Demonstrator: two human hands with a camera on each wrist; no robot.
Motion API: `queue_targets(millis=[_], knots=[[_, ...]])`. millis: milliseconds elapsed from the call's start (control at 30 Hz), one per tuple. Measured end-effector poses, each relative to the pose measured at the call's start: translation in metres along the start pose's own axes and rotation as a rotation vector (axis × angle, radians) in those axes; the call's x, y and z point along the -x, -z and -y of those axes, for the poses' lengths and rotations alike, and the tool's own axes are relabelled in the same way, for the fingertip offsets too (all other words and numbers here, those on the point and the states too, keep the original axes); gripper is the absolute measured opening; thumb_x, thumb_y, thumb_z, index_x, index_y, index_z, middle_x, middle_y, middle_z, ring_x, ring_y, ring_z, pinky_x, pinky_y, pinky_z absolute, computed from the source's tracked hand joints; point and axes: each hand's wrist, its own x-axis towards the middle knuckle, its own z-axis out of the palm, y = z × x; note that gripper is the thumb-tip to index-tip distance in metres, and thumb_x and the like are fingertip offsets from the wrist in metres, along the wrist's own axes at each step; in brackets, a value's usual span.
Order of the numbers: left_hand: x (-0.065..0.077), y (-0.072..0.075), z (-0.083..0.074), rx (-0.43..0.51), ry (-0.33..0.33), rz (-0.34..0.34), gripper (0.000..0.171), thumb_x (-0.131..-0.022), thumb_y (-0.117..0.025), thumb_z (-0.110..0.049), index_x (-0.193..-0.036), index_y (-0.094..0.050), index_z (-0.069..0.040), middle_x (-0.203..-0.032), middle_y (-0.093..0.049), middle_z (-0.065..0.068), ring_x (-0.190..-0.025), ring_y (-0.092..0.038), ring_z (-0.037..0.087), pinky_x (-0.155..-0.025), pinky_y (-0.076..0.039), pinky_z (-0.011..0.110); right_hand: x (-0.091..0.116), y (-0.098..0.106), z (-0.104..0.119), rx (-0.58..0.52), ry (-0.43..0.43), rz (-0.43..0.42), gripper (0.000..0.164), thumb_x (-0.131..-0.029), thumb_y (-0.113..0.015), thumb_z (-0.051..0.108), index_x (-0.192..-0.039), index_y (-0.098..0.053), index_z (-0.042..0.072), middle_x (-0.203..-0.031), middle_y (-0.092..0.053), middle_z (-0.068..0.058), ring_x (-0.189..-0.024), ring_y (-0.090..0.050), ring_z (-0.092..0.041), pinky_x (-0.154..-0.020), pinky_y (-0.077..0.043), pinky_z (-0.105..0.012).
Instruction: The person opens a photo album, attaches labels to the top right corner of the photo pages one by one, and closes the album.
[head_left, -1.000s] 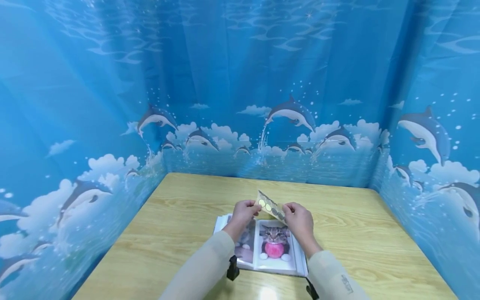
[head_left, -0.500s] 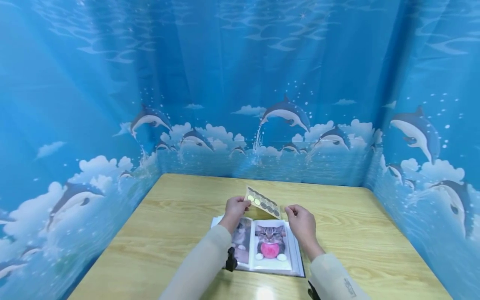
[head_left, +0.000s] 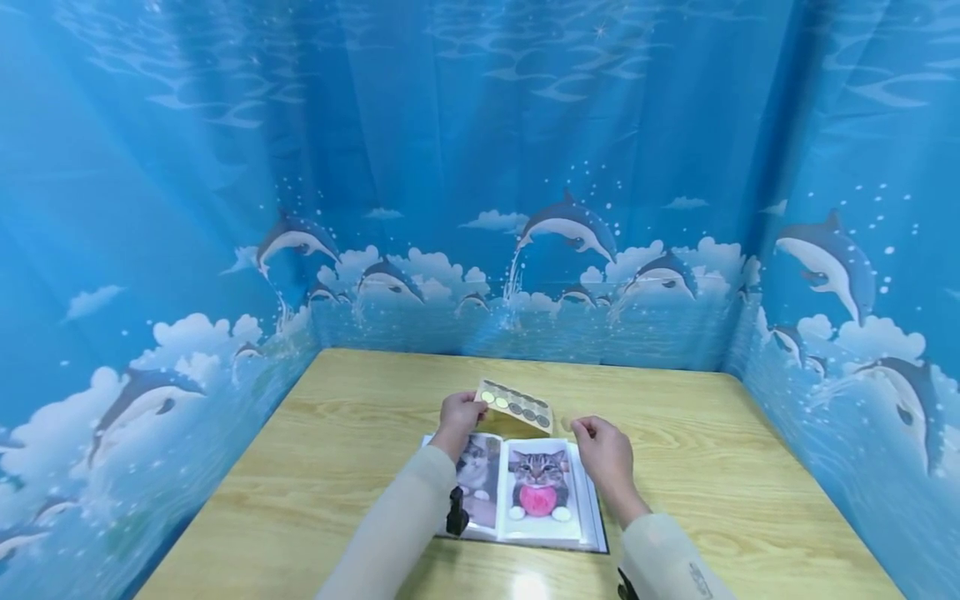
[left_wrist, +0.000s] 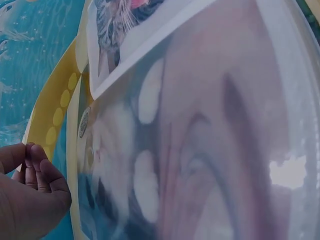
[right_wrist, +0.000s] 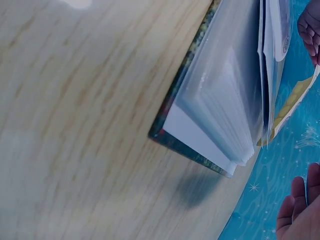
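Observation:
In the head view my left hand (head_left: 459,418) pinches the left end of a sticker sheet (head_left: 514,407) with rows of round stickers, a couple of them bright yellow and others dark. The left wrist view shows the left hand (left_wrist: 35,192) gripping the edge of the sheet (left_wrist: 57,107). Just right of the sheet, my right hand (head_left: 606,454) pinches a small pale round sticker (head_left: 567,424), faint against the table. Below both hands lies an open photo album (head_left: 502,535), with a cat photo (head_left: 538,487) on its right page. My left forearm partly covers the left page.
The album rests on a wood-grain table (head_left: 315,475). A blue curtain (head_left: 480,167) printed with dolphins surrounds the table's back and sides. In the right wrist view the album's stacked clear pages (right_wrist: 225,107) stand above its dark cover.
The right hand has come away from the sheet's right end with a small round sticker. The left hand and the sheet have shifted left, and the sheet now lies flatter.

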Motion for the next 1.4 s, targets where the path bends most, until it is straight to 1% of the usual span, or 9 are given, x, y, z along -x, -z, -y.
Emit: queue_targets(millis=[100, 200, 267, 433, 567, 800, 933, 1200, 1400], knots=[[0.0, 0.003, 0.002, -0.086, -0.026, 0.015, 0.033, -0.09, -0.064, 0.001, -0.122, -0.062, 0.011, -0.11, -0.068, 0.023, -0.102, -0.064, 0.034, -0.092, -0.053, 0.045, 0.001, 0.0, 0.0, 0.001, 0.001, 0.005, 0.02, -0.098, -0.062, 0.021, -0.098, -0.072, 0.005, -0.084, -0.068, -0.005, -0.076, -0.06, -0.021, -0.069, -0.049, -0.038], [-0.001, 0.005, 0.004, -0.207, -0.044, 0.019, 0.044, -0.089, -0.066, -0.001, -0.13, -0.056, 0.011, -0.128, -0.06, 0.026, -0.12, -0.056, 0.04, -0.102, -0.047, 0.047, 0.002, 0.0, -0.001, 0.001, 0.003, 0.005, 0.019, -0.098, -0.062, 0.021, -0.098, -0.072, 0.004, -0.085, -0.069, -0.005, -0.076, -0.06, -0.021, -0.07, -0.05, -0.039], [-0.001, 0.006, 0.003, -0.268, -0.051, 0.005, 0.051, -0.087, -0.068, -0.002, -0.135, -0.053, 0.01, -0.134, -0.055, 0.027, -0.126, -0.05, 0.042, -0.107, -0.042, 0.049, 0.002, 0.0, -0.001, 0.0, -0.003, 0.009, 0.02, -0.098, -0.062, 0.021, -0.099, -0.072, 0.004, -0.086, -0.069, -0.005, -0.077, -0.061, -0.021, -0.07, -0.05, -0.038], [0.0, 0.007, 0.001, -0.323, -0.095, -0.003, 0.05, -0.087, -0.069, -0.002, -0.133, -0.054, 0.01, -0.131, -0.057, 0.029, -0.123, -0.053, 0.043, -0.105, -0.044, 0.049, 0.002, 0.002, -0.003, -0.003, -0.014, 0.014, 0.02, -0.099, -0.061, 0.022, -0.099, -0.072, 0.005, -0.085, -0.069, -0.005, -0.076, -0.06, -0.02, -0.068, -0.049, -0.036], [0.006, 0.007, -0.001, -0.308, -0.137, 0.034, 0.047, -0.088, -0.069, -0.002, -0.132, -0.056, 0.01, -0.129, -0.058, 0.029, -0.121, -0.054, 0.043, -0.102, -0.047, 0.049, 0.002, 0.002, -0.004, 0.0, -0.001, 0.004, 0.02, -0.098, -0.063, 0.022, -0.096, -0.073, 0.005, -0.081, -0.068, -0.003, -0.074, -0.059, -0.021, -0.068, -0.048, -0.038], [0.014, 0.004, -0.004, -0.308, -0.131, 0.093, 0.047, -0.091, -0.069, -0.009, -0.133, -0.056, 0.007, -0.129, -0.059, 0.025, -0.119, -0.056, 0.04, -0.099, -0.049, 0.049, 0.003, 0.004, -0.006, 0.009, -0.006, 0.014, 0.02, -0.097, -0.063, 0.022, -0.097, -0.073, 0.004, -0.082, -0.068, -0.004, -0.074, -0.059, -0.021, -0.067, -0.047, -0.037], [0.019, 0.003, -0.004, -0.327, -0.147, 0.126, 0.048, -0.091, -0.07, -0.012, -0.133, -0.056, 0.007, -0.129, -0.059, 0.024, -0.12, -0.056, 0.04, -0.1, -0.048, 0.049, 0.003, 0.004, -0.006, 0.014, -0.019, 0.025, 0.021, -0.098, -0.062, 0.022, -0.099, -0.072, 0.004, -0.085, -0.069, -0.005, -0.076, -0.06, -0.021, -0.068, -0.048, -0.037], [0.035, 0.003, 0.0, -0.413, -0.225, 0.23, 0.048, -0.091, -0.07, -0.014, -0.133, -0.056, 0.006, -0.131, -0.058, 0.025, -0.122, -0.054, 0.041, -0.101, -0.047, 0.051, 0.003, 0.004, -0.007, 0.016, -0.036, 0.038, 0.021, -0.098, -0.061, 0.022, -0.1, -0.072, 0.004, -0.084, -0.067, -0.005, -0.076, -0.059, -0.022, -0.068, -0.047, -0.037], [0.051, -0.003, 0.001, -0.542, -0.291, 0.278, 0.049, -0.09, -0.072, -0.021, -0.131, -0.058, 0.003, -0.131, -0.06, 0.021, -0.121, -0.055, 0.04, -0.102, -0.046, 0.052, 0.003, 0.003, -0.007, 0.016, -0.035, 0.04, 0.021, -0.098, -0.061, 0.022, -0.101, -0.072, 0.004, -0.085, -0.068, -0.005, -0.077, -0.059, -0.021, -0.069, -0.048, -0.037]])
